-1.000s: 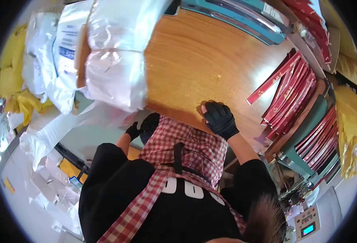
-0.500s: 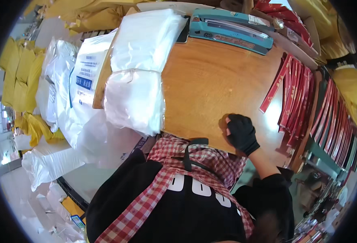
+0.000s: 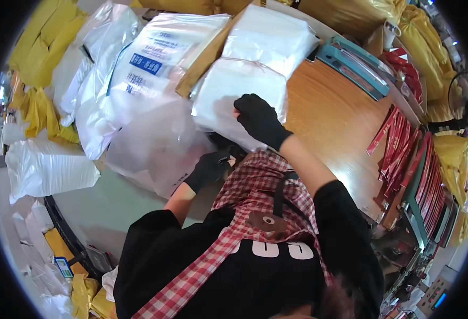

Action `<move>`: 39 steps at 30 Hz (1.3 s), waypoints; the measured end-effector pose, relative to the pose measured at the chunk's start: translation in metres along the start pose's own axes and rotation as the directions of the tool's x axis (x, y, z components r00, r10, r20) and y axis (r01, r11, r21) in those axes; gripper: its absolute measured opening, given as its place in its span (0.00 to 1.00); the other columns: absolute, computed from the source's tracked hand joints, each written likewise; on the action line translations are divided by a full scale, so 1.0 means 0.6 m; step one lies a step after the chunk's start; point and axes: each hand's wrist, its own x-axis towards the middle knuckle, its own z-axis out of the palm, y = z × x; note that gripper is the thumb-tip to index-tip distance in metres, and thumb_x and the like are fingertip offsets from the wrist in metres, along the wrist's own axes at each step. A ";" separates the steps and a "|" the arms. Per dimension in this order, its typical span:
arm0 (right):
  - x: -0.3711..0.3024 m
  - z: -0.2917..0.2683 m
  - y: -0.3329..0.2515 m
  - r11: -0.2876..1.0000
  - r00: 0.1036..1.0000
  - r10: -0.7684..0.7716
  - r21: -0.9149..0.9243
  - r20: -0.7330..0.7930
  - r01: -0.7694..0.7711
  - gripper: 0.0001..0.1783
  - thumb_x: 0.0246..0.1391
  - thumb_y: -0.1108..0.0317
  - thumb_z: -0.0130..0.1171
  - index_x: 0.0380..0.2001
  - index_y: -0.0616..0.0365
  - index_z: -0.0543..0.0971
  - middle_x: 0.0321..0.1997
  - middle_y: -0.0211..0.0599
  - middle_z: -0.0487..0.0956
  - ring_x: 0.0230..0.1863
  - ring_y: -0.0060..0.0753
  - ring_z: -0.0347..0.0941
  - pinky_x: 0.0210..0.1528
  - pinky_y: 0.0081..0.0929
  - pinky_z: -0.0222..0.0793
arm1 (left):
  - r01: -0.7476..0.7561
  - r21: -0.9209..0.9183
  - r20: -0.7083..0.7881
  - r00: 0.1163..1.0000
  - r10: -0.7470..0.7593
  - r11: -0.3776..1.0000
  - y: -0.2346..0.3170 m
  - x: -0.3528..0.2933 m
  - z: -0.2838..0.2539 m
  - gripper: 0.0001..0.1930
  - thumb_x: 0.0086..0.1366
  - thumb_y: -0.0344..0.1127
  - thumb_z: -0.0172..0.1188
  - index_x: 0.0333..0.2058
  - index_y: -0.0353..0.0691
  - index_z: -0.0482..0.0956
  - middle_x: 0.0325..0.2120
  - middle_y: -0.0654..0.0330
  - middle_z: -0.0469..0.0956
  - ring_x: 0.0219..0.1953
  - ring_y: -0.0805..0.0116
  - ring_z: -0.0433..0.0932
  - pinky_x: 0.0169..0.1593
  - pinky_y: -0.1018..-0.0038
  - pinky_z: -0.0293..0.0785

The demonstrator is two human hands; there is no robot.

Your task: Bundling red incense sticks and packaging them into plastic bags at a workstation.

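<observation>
My right hand (image 3: 261, 119), in a black fingerless glove, is over the near half of a stack of clear plastic bags (image 3: 244, 85). Its fingers are curled closed, and whatever they may hold is hidden. A cord crosses the middle of the stack, which lies on the wooden tabletop (image 3: 324, 114). My left hand (image 3: 208, 171), gloved the same way, is low by the table's near edge, between a translucent plastic bag (image 3: 154, 143) and my checked apron (image 3: 255, 186). Its fingers are bent inward; I cannot make out what is in them.
A teal bar-shaped device (image 3: 353, 66) sits at the table's far edge. Narrow red printed packets (image 3: 401, 154) lie fanned along the right side, with more in a rack (image 3: 430, 186). White sacks (image 3: 154, 58) and yellow bags (image 3: 45, 40) crowd the left.
My right hand has moved left from the bare tabletop onto the bag stack. My left hand has come into view near the table edge. The whole view has shifted, with the table now further right.
</observation>
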 end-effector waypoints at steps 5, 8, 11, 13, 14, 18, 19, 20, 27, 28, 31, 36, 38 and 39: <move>0.029 0.024 0.028 0.971 0.981 0.139 -0.215 0.137 -0.108 0.10 0.42 0.63 0.60 0.28 0.56 0.75 0.31 0.41 0.73 0.39 0.44 0.71 0.41 0.38 0.67 | -0.118 -0.319 -0.193 0.980 0.057 0.940 0.013 -0.046 -0.048 0.12 0.64 0.34 0.56 0.43 0.33 0.78 0.34 0.59 0.79 0.39 0.75 0.75 0.45 0.77 0.70; 0.018 0.010 0.049 0.988 0.991 0.131 -0.084 0.031 -0.128 0.10 0.50 0.65 0.59 0.32 0.59 0.80 0.32 0.42 0.78 0.37 0.43 0.73 0.41 0.33 0.68 | -0.128 -0.571 -0.230 0.973 -0.009 0.811 0.038 -0.041 -0.081 0.12 0.64 0.34 0.57 0.42 0.32 0.77 0.35 0.62 0.78 0.40 0.76 0.74 0.46 0.79 0.68; 0.005 0.006 0.043 0.817 0.897 0.434 0.383 0.082 -0.431 0.12 0.54 0.62 0.59 0.31 0.62 0.80 0.28 0.32 0.78 0.31 0.25 0.71 0.37 0.24 0.66 | -0.198 -0.603 -0.316 0.949 -0.004 0.773 0.047 -0.004 -0.089 0.13 0.64 0.34 0.57 0.43 0.32 0.76 0.35 0.62 0.78 0.40 0.76 0.73 0.46 0.79 0.68; 0.015 0.002 -0.001 0.660 0.845 0.520 0.569 0.126 -0.491 0.12 0.54 0.64 0.59 0.29 0.64 0.80 0.27 0.26 0.77 0.30 0.17 0.68 0.37 0.20 0.65 | -0.217 -0.594 -0.394 0.918 -0.046 0.775 0.076 0.028 -0.086 0.14 0.64 0.35 0.58 0.44 0.32 0.75 0.35 0.61 0.78 0.40 0.77 0.73 0.46 0.79 0.68; 0.010 -0.001 -0.007 0.655 0.842 0.527 0.577 0.113 -0.487 0.11 0.55 0.65 0.58 0.31 0.63 0.79 0.26 0.28 0.78 0.31 0.18 0.69 0.37 0.20 0.65 | -0.231 -0.585 -0.458 0.885 -0.082 0.778 0.088 0.054 -0.082 0.15 0.64 0.36 0.59 0.44 0.31 0.74 0.36 0.61 0.77 0.40 0.77 0.73 0.46 0.80 0.68; -0.002 0.008 -0.020 0.736 0.822 0.570 0.457 -0.019 -0.499 0.10 0.58 0.65 0.54 0.32 0.61 0.78 0.31 0.35 0.78 0.34 0.27 0.73 0.39 0.23 0.68 | -0.130 -0.904 -0.241 0.942 -0.233 0.408 0.079 0.137 -0.080 0.15 0.61 0.35 0.61 0.42 0.31 0.72 0.35 0.57 0.76 0.40 0.71 0.75 0.44 0.74 0.73; -0.010 0.018 0.011 0.466 0.735 0.678 0.787 -0.025 -0.403 0.10 0.59 0.65 0.53 0.31 0.60 0.77 0.31 0.35 0.78 0.34 0.29 0.74 0.39 0.23 0.69 | -0.180 -0.973 -0.211 0.947 -0.240 0.145 0.080 0.149 -0.078 0.10 0.63 0.33 0.58 0.38 0.31 0.72 0.35 0.54 0.76 0.39 0.67 0.75 0.44 0.68 0.75; -0.018 0.017 0.051 0.146 0.643 0.766 0.971 0.011 -0.190 0.10 0.59 0.64 0.53 0.30 0.60 0.76 0.32 0.35 0.77 0.35 0.30 0.74 0.39 0.24 0.69 | -0.103 -0.982 -0.060 0.966 -0.250 -0.162 0.073 0.168 -0.076 0.07 0.64 0.31 0.55 0.36 0.32 0.71 0.32 0.54 0.76 0.36 0.64 0.75 0.45 0.65 0.76; 0.014 -0.047 0.132 -0.122 0.788 0.578 0.977 0.213 -0.175 0.04 0.55 0.65 0.56 0.27 0.50 0.76 0.20 0.25 0.72 0.18 0.20 0.65 0.23 0.21 0.65 | 0.018 -0.937 -0.028 0.992 0.126 -0.348 0.003 0.188 -0.074 0.10 0.65 0.39 0.48 0.26 0.42 0.67 0.22 0.58 0.70 0.27 0.57 0.69 0.40 0.58 0.69; 0.024 -0.055 0.118 0.233 0.680 0.708 0.847 0.189 -0.478 0.06 0.54 0.64 0.57 0.29 0.54 0.75 0.23 0.29 0.73 0.23 0.25 0.69 0.28 0.26 0.67 | -0.083 -0.968 -0.040 0.983 -0.179 -0.238 0.002 0.179 -0.085 0.09 0.65 0.40 0.49 0.29 0.42 0.68 0.22 0.59 0.69 0.30 0.58 0.71 0.41 0.61 0.69; -0.035 -0.163 0.073 0.850 0.780 0.524 0.279 -0.343 -0.448 0.12 0.55 0.61 0.58 0.34 0.59 0.75 0.32 0.38 0.76 0.37 0.33 0.74 0.43 0.30 0.68 | -0.224 -0.187 -0.845 0.533 -0.040 0.956 0.039 0.151 -0.077 0.20 0.63 0.39 0.58 0.48 0.33 0.66 0.44 0.54 0.68 0.49 0.63 0.66 0.56 0.67 0.61; -0.201 -0.366 0.167 0.805 0.642 0.558 0.158 -0.525 -0.571 0.13 0.52 0.65 0.62 0.37 0.62 0.78 0.37 0.43 0.79 0.42 0.39 0.76 0.45 0.33 0.70 | -0.222 0.379 -0.742 0.508 0.438 0.899 0.233 0.154 -0.058 0.22 0.60 0.37 0.58 0.49 0.33 0.65 0.52 0.46 0.63 0.56 0.49 0.62 0.60 0.59 0.57; -0.270 -0.455 0.248 0.796 0.555 0.373 -0.052 -0.743 -0.604 0.16 0.53 0.65 0.60 0.43 0.61 0.77 0.44 0.44 0.79 0.49 0.41 0.74 0.53 0.32 0.67 | -0.311 0.479 -0.590 0.579 0.563 0.821 0.276 0.189 -0.034 0.21 0.57 0.34 0.59 0.48 0.34 0.66 0.53 0.44 0.63 0.57 0.47 0.62 0.60 0.58 0.57; -0.297 -0.528 0.285 0.726 0.566 0.283 -0.213 -0.775 -0.654 0.15 0.53 0.65 0.59 0.43 0.61 0.76 0.45 0.44 0.78 0.51 0.42 0.73 0.54 0.33 0.66 | -0.384 0.454 -0.534 0.604 0.591 0.804 0.295 0.211 -0.019 0.21 0.56 0.33 0.59 0.48 0.34 0.66 0.53 0.44 0.63 0.57 0.46 0.62 0.60 0.58 0.58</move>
